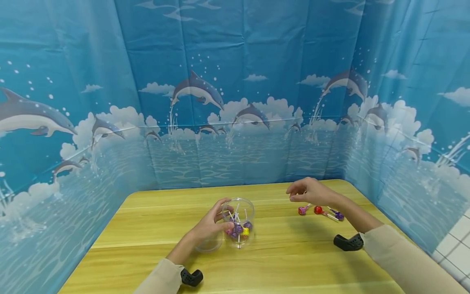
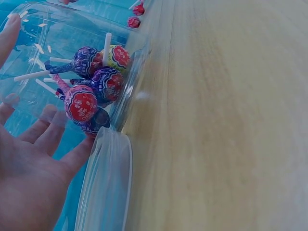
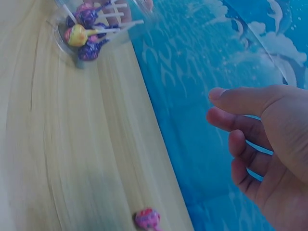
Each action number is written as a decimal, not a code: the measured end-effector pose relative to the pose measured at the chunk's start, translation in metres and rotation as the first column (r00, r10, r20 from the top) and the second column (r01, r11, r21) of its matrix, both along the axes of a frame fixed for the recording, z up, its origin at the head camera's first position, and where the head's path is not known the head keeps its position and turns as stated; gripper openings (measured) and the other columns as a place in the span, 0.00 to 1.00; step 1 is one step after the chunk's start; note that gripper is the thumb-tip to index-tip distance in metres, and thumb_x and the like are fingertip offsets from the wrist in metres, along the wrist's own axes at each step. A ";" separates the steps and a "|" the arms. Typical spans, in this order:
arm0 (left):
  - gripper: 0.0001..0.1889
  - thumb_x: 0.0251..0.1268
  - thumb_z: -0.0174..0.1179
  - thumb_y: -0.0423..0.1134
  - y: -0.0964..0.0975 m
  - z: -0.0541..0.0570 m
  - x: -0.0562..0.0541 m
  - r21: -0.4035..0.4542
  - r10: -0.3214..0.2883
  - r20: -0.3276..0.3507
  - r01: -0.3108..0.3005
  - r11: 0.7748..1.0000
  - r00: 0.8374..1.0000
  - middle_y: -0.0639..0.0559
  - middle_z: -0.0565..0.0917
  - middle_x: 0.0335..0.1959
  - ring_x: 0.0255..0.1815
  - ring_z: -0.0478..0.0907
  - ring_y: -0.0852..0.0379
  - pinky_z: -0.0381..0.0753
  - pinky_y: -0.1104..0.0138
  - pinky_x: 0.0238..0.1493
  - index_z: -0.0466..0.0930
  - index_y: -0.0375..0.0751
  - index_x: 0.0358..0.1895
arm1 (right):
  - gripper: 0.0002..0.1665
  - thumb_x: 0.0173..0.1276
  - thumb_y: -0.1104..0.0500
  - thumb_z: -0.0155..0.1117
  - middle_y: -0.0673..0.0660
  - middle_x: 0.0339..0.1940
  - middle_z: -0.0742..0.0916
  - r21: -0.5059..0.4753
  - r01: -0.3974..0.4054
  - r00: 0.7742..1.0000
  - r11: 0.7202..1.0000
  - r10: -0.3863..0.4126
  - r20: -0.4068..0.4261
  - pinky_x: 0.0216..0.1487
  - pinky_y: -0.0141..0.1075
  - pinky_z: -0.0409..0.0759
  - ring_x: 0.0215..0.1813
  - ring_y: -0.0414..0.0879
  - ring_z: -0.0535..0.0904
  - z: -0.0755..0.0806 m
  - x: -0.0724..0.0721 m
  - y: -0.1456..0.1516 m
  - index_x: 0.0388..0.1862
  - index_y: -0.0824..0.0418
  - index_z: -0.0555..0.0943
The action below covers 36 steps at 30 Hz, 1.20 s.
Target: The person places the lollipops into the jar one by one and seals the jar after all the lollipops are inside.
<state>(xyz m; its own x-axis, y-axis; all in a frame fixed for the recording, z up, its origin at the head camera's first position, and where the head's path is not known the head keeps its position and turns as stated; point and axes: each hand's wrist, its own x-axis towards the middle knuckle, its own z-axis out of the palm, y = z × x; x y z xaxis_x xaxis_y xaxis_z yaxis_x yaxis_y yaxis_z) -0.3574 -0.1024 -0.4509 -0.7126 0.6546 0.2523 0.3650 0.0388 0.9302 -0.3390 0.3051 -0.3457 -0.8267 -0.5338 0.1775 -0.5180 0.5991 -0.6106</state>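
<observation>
My left hand point(image 1: 211, 222) grips the side of a clear plastic jar point(image 1: 253, 211) that stands on the table. Inside it lie several wrapped lollipops point(image 2: 81, 103), purple, pink and yellow, their white sticks pointing various ways. A clear round lid point(image 2: 108, 180) lies against the jar's base, partly under the left hand in the head view. Off to the right, my right hand point(image 1: 312, 192) hovers above the table with loosely bent fingers and nothing in them. Just below it lie a pink lollipop point(image 1: 302, 210), a red lollipop point(image 1: 318, 210) and a purple lollipop point(image 1: 339, 215).
The yellow wood-grain table point(image 1: 154, 216) carries all of this. A blue curtain point(image 1: 235, 159) printed with dolphins hangs around its back and sides. Black bands point(image 1: 348, 242) sit at both wrists. White tiles point(image 1: 460, 228) show at the far right.
</observation>
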 end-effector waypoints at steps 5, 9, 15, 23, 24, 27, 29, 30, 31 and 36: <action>0.43 0.75 0.65 0.46 0.000 0.000 0.000 0.007 -0.005 0.006 0.005 1.000 1.000 0.32 0.65 0.74 0.77 0.62 0.37 0.72 0.51 0.69 0.50 0.46 0.83 | 0.15 0.77 0.60 0.66 0.54 0.45 0.89 -0.037 0.053 0.997 0.998 -0.050 0.058 0.45 0.41 0.85 0.46 0.49 0.86 -0.004 0.002 0.019 0.56 0.68 0.84; 0.42 0.75 0.65 0.46 0.000 0.000 -0.001 0.004 -0.002 0.011 0.001 1.000 1.000 0.33 0.65 0.74 0.77 0.62 0.38 0.71 0.50 0.70 0.49 0.46 0.83 | 0.16 0.77 0.60 0.66 0.56 0.47 0.89 -0.060 0.103 0.992 0.993 -0.098 0.084 0.46 0.39 0.85 0.48 0.52 0.86 -0.009 0.004 0.035 0.56 0.69 0.84; 0.41 0.76 0.65 0.43 0.000 0.000 0.000 0.008 -0.010 0.004 0.010 1.000 1.000 0.29 0.64 0.74 0.77 0.62 0.36 0.72 0.50 0.69 0.50 0.46 0.83 | 0.16 0.77 0.60 0.66 0.57 0.48 0.88 -0.062 0.186 0.981 0.981 -0.181 0.075 0.45 0.38 0.84 0.49 0.52 0.85 -0.021 0.006 0.059 0.57 0.70 0.83; 0.41 0.76 0.64 0.44 0.001 0.000 0.000 -0.003 -0.004 -0.005 0.004 1.000 1.000 0.33 0.66 0.73 0.77 0.62 0.36 0.71 0.50 0.70 0.50 0.47 0.83 | 0.18 0.77 0.57 0.66 0.59 0.47 0.88 -0.043 0.295 0.954 0.955 -0.291 0.067 0.48 0.48 0.84 0.49 0.53 0.85 -0.035 0.002 0.079 0.56 0.70 0.83; 0.41 0.76 0.64 0.44 0.001 0.001 0.001 -0.005 -0.005 -0.005 0.005 1.000 1.000 0.33 0.66 0.73 0.77 0.62 0.36 0.71 0.49 0.70 0.50 0.47 0.83 | 0.18 0.77 0.57 0.66 0.60 0.47 0.88 -0.040 0.305 0.951 0.952 -0.302 0.071 0.49 0.50 0.84 0.49 0.54 0.85 -0.038 0.001 0.081 0.56 0.70 0.83; 0.40 0.76 0.64 0.43 0.000 0.001 0.002 0.001 -0.004 0.000 0.004 1.000 1.000 0.34 0.67 0.73 0.77 0.61 0.35 0.71 0.49 0.70 0.50 0.47 0.83 | 0.19 0.77 0.55 0.67 0.59 0.47 0.88 -0.033 0.344 0.938 0.939 -0.341 0.068 0.50 0.53 0.83 0.49 0.54 0.85 -0.047 -0.002 0.088 0.56 0.70 0.83; 0.41 0.76 0.64 0.44 -0.001 0.001 0.002 0.004 0.000 0.002 0.000 1.000 1.000 0.35 0.67 0.73 0.77 0.62 0.35 0.71 0.49 0.69 0.50 0.48 0.83 | 0.20 0.77 0.54 0.66 0.60 0.47 0.88 -0.027 0.355 0.934 0.934 -0.354 0.050 0.48 0.52 0.84 0.49 0.55 0.84 -0.054 -0.004 0.093 0.56 0.70 0.83; 0.41 0.76 0.64 0.44 -0.001 0.001 0.002 0.005 0.001 0.002 -0.001 1.000 1.000 0.35 0.67 0.72 0.77 0.62 0.35 0.71 0.49 0.69 0.50 0.48 0.83 | 0.20 0.77 0.54 0.66 0.60 0.47 0.88 -0.026 0.365 0.930 0.931 -0.364 0.044 0.48 0.52 0.84 0.49 0.56 0.84 -0.057 -0.005 0.095 0.56 0.70 0.83; 0.41 0.76 0.65 0.45 -0.001 0.001 0.002 0.007 0.000 0.001 0.000 1.000 1.000 0.35 0.67 0.73 0.77 0.62 0.35 0.72 0.49 0.69 0.50 0.47 0.83 | 0.20 0.77 0.54 0.67 0.60 0.46 0.88 -0.019 0.379 0.925 0.925 -0.378 0.035 0.47 0.51 0.84 0.49 0.56 0.84 -0.060 -0.006 0.097 0.56 0.69 0.84; 0.40 0.77 0.63 0.42 0.000 0.001 0.000 -0.005 -0.009 -0.011 0.009 1.000 1.000 0.35 0.67 0.73 0.77 0.61 0.35 0.72 0.50 0.69 0.50 0.47 0.83 | 0.20 0.76 0.56 0.67 0.60 0.46 0.88 0.015 0.433 0.901 0.901 -0.433 -0.005 0.43 0.48 0.84 0.47 0.56 0.84 -0.075 -0.009 0.107 0.56 0.70 0.84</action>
